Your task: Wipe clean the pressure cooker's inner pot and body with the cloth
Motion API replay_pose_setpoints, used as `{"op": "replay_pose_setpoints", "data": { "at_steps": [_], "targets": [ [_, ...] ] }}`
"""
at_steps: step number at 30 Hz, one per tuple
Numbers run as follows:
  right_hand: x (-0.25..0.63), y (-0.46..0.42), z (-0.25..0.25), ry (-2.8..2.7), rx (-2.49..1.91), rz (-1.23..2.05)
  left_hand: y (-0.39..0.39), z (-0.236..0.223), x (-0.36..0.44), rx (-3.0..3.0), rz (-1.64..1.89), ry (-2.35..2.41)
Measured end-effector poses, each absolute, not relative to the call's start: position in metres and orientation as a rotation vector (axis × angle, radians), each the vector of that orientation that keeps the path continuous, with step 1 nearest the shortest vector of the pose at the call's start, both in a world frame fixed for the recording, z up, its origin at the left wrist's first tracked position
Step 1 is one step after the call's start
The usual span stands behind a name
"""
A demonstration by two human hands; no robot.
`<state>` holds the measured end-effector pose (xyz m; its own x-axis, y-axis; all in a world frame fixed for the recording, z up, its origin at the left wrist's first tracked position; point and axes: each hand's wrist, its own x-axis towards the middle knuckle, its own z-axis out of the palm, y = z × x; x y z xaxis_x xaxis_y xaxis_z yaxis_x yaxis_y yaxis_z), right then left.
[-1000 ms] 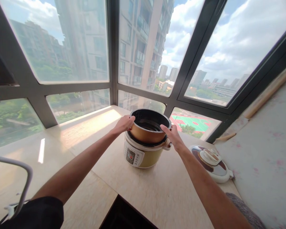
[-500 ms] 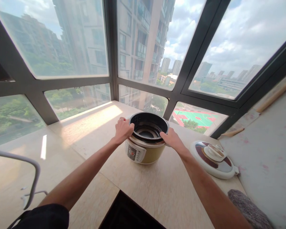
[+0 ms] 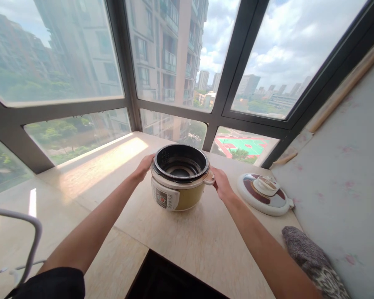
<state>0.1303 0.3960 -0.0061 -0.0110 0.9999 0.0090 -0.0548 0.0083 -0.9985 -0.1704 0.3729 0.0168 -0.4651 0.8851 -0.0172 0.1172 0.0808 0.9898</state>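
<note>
A yellow and white electric cooker (image 3: 177, 195) stands on the beige stone counter (image 3: 180, 236) with its dark inner pot (image 3: 180, 162) seated inside and no lid on. My left hand (image 3: 143, 166) rests against the cooker's left upper side, fingers stretched out. My right hand (image 3: 220, 183) is at the cooker's right side, its fingertips by the small side handle (image 3: 210, 179), fingers extended and holding nothing. The cooker's white and brown lid (image 3: 263, 193) lies flat on the counter to the right.
Large windows with dark frames (image 3: 220, 79) enclose the counter's far edges. A grey cloth (image 3: 308, 257) lies at the right front beside a pale flowered wall. A black opening (image 3: 171, 278) sits at the counter's near edge. A white metal bar (image 3: 31, 236) stands at the left.
The inner pot, held raised above the cooker a second ago, has been lowered fully into it. Both hands have let go of its rim and moved out to the cooker's sides.
</note>
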Motion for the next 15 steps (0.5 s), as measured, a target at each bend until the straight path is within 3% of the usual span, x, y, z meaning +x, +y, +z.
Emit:
{"op": "replay_pose_setpoints", "data": {
  "at_steps": [5, 15],
  "targets": [
    [0.104, 0.39, -0.012, -0.739, -1.016, 1.298, 0.373, 0.008, -0.153, 0.732, 1.613, 1.522],
    [0.112, 0.383, -0.005, -0.671, -0.928, 1.308, 0.341, 0.015, -0.13, 0.5, 1.713, 1.448]
  ]
}}
